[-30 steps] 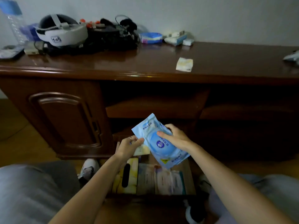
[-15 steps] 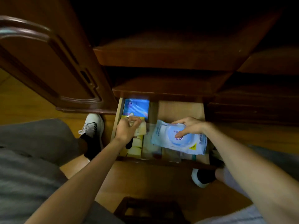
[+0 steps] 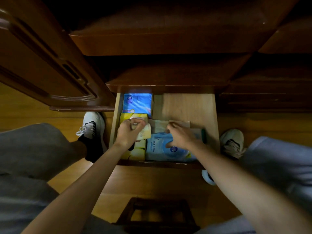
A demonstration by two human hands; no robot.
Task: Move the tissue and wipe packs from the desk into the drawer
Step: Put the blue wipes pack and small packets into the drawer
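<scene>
The open wooden drawer (image 3: 190, 107) fills the middle of the head view. A light blue wipe pack (image 3: 162, 149) lies flat in its front right part, and my right hand (image 3: 181, 137) rests on top of it with curled fingers gripping its far edge. My left hand (image 3: 129, 132) holds a small pale yellow tissue pack (image 3: 145, 133) over the yellow tissue packs (image 3: 137, 151) along the drawer's left side. A blue tissue pack (image 3: 137, 103) lies at the back left. The desk top is out of view.
Dark wooden desk fronts and a cabinet door (image 3: 42, 61) loom above and to the left. My shoes (image 3: 92, 124) stand on the wooden floor beside the drawer. A dark stool frame (image 3: 157, 213) is below. Bare wood shows at the drawer's back right.
The view has dropped from the desk top to the drawer. My right hand lowered the blue wipe pack from the air into the drawer's front right. My left hand still holds the small pack.
</scene>
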